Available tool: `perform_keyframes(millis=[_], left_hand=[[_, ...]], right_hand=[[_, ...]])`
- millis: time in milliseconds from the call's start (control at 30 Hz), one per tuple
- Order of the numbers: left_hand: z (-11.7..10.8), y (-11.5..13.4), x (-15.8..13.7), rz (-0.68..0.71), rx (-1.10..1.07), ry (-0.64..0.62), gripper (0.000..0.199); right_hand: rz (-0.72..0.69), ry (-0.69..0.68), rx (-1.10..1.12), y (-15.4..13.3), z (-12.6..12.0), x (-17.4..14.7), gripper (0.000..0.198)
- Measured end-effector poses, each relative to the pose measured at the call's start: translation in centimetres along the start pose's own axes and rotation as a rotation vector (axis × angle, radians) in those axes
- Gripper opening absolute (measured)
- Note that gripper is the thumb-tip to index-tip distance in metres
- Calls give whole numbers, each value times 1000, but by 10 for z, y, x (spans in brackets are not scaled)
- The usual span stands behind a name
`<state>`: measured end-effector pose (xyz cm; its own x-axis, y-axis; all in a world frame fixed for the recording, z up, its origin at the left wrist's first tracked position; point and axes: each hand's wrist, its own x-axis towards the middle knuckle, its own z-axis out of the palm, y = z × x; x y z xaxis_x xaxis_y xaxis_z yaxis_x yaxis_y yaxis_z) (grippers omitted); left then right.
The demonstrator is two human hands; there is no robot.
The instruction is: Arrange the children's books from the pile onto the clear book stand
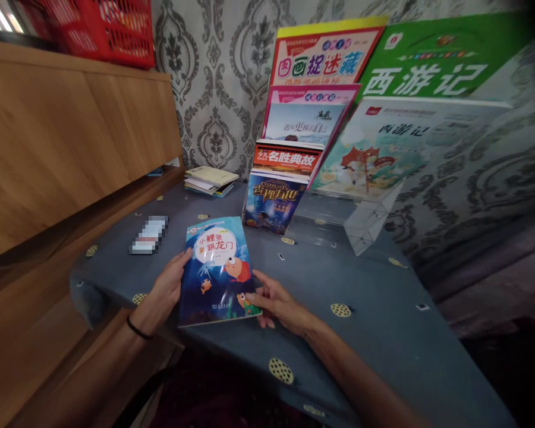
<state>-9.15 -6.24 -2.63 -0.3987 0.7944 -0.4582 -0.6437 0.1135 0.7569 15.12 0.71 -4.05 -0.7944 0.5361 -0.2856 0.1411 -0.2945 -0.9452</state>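
Observation:
A blue children's book [218, 270] with orange fish on its cover is held, tilted, over the near part of the table. My left hand [169, 282] grips its left edge, the fingers hidden behind it. At the lower right corner, my right hand [274, 300] has its thumb on the cover and its fingers underneath. Beyond the book, a clear acrylic stand [365, 220] carries several books, among them a dark blue book [274, 202] at the front and a white-and-teal book [374, 148] on the right.
The table [365, 345] wears a grey-blue cloth with pineapple prints. A blurred-out phone-like object [149, 235] lies at the left, and a small stack of books [210, 179] lies by the wall. A wooden cabinet [71, 119] with a red basket [102, 30] on top borders the left side.

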Motion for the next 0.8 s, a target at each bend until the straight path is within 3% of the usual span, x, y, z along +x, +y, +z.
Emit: perform_keyframes(millis=[233,500,633,800], left_hand=[[18,7,-15,265,0,41,17],[22,7,-22,393,149,-261,68],[31,1,-22,592,250,-321,55],[36,-1,-17,760,341,-258,44]], right_hand=[[-64,64,-123,2,2,1,96],[-259,245,-358,11,-6,2,71],[-333,372,-499,9,-9,-2,54],[-328,410,-639,9,-12,-3,42]])
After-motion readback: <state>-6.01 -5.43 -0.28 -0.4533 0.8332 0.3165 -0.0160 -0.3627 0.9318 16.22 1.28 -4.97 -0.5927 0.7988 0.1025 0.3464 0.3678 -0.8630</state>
